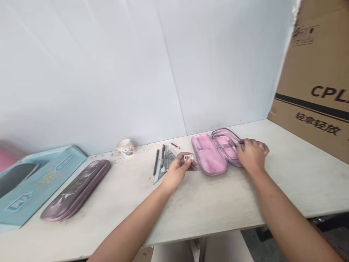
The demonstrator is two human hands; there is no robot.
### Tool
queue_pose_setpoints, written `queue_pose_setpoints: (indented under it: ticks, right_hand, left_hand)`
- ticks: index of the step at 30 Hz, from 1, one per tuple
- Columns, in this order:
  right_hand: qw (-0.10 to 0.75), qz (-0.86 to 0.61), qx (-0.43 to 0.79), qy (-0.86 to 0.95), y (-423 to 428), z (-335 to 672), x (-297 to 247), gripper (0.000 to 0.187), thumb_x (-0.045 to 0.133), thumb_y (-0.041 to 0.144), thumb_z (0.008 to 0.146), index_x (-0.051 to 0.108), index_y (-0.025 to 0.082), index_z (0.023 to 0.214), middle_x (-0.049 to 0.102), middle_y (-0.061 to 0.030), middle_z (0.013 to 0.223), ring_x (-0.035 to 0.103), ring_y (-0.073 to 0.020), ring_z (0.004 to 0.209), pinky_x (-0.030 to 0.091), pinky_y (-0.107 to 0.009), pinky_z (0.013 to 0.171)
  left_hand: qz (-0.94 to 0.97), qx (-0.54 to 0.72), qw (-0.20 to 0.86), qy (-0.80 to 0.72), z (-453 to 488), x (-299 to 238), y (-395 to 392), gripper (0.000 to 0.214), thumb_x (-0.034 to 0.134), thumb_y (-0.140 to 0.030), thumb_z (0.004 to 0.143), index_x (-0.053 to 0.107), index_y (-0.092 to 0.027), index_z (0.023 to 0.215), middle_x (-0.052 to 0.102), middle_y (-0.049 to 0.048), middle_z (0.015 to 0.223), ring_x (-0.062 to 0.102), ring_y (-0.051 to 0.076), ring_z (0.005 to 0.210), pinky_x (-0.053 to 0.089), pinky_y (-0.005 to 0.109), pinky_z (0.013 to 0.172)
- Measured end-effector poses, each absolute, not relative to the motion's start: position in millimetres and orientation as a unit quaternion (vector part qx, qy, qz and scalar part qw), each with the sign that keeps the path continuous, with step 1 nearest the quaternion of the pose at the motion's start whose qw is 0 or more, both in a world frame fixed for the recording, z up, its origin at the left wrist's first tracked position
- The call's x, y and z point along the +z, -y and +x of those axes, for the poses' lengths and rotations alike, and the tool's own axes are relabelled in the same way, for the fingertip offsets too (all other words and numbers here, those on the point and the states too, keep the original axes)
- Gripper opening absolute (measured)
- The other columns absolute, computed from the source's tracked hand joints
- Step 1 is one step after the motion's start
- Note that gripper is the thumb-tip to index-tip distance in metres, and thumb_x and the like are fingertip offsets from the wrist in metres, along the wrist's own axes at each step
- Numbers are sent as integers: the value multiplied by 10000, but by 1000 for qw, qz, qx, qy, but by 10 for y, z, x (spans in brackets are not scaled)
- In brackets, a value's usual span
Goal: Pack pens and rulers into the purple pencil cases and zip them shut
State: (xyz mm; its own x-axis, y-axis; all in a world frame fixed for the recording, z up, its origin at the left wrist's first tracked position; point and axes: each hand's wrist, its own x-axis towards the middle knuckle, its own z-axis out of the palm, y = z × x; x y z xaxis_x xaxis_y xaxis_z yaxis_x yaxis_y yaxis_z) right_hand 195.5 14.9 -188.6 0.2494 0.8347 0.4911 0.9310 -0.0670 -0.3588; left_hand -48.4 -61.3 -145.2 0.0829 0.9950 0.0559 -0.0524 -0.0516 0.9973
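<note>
My left hand (178,169) is closed in a pinch on a small white block with dark marks (188,157), perhaps an eraser. To its right lies an open pink pencil case (209,154), unfolded flat in two halves. My right hand (253,153) is over the right half, its fingers curled round a slim grey pen-like thing (233,144) that points into the case. The fingertips are partly hidden. Beside my left hand lie clear set squares and rulers (169,157), a black pen (156,162) and a craft-knife-like tool (163,156).
A short brown pencil (175,145) and a paper cup (125,147) lie toward the wall. At left are a closed dark pink case (77,191) and a light blue package (40,182). A large cardboard box (313,72) stands at right. The table's front edge (212,234) is near me.
</note>
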Motion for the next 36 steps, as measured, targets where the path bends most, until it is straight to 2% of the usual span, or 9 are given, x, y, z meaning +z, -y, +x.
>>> queue_pose_setpoints:
  ticks: [6,9,15,19,21,24,27,31,36]
  right_hand:
    - [279,-690,-145,652,-60,1922,-1947,332,365,331,818,647,168,880,622,-130,846,506,-280,853,283,-460,849]
    - [268,-648,-158,695,-68,1613,-1812,318,384,343,814,637,177,913,623,-131,895,505,-296,896,328,-432,807]
    - [259,-428,-102,860,-51,10,-1377,280,379,274,846,622,158,923,624,-110,936,494,-242,936,340,-360,849]
    - [212,-317,-85,921,38,-1139,-1246,306,343,272,879,607,158,982,612,-110,965,469,-241,981,345,-331,848]
    - [190,-308,-72,929,42,-1566,-1228,327,342,294,887,553,174,1106,611,-111,1001,474,-243,1002,368,-319,790]
    - [131,-343,-35,930,-17,-2002,-1215,391,361,315,887,427,203,1256,637,-106,976,546,-235,916,377,-302,683]
    - [87,-379,-15,921,-65,-2210,-1201,357,344,305,892,465,193,1208,660,-113,922,599,-230,801,368,-300,638]
    - [96,-383,-26,918,89,-2195,-1205,322,293,285,903,527,189,1101,669,-110,887,612,-218,778,351,-284,612]
    - [102,-340,-54,933,529,-2005,-1273,316,281,317,906,529,201,1062,660,-99,832,605,-208,744,319,-271,568]
  left_hand:
    - [441,583,419,-538,-1805,-1313,1064,359,639,-386,729,512,-148,967,615,5,725,583,102,645,477,272,705]
    - [414,600,375,-573,-2362,-1255,1274,376,650,-403,710,534,-136,947,606,7,714,568,102,637,476,268,691]
    - [395,612,323,-605,-3030,-1177,1582,400,649,-426,696,553,-138,955,606,11,705,556,112,626,468,269,673]
    - [409,593,297,-627,-3316,-1167,1769,343,629,-419,717,566,-147,916,602,7,703,550,110,636,448,249,681]
    - [415,582,289,-637,-3432,-1174,1841,316,607,-418,734,562,-152,899,600,4,700,552,111,642,444,249,688]
    - [416,571,295,-643,-3560,-1163,1884,286,576,-403,759,548,-160,908,608,4,699,563,116,651,440,253,690]
    - [427,561,301,-642,-3641,-1078,1844,233,550,-365,776,541,-163,891,613,7,690,569,118,651,430,247,675]
    - [450,560,280,-638,-3721,-861,1710,175,507,-330,795,526,-169,862,609,6,682,564,117,628,416,239,625]
    - [538,508,183,-647,-3747,-733,1475,148,406,-284,840,492,-188,913,586,-6,675,547,121,622,401,241,620]
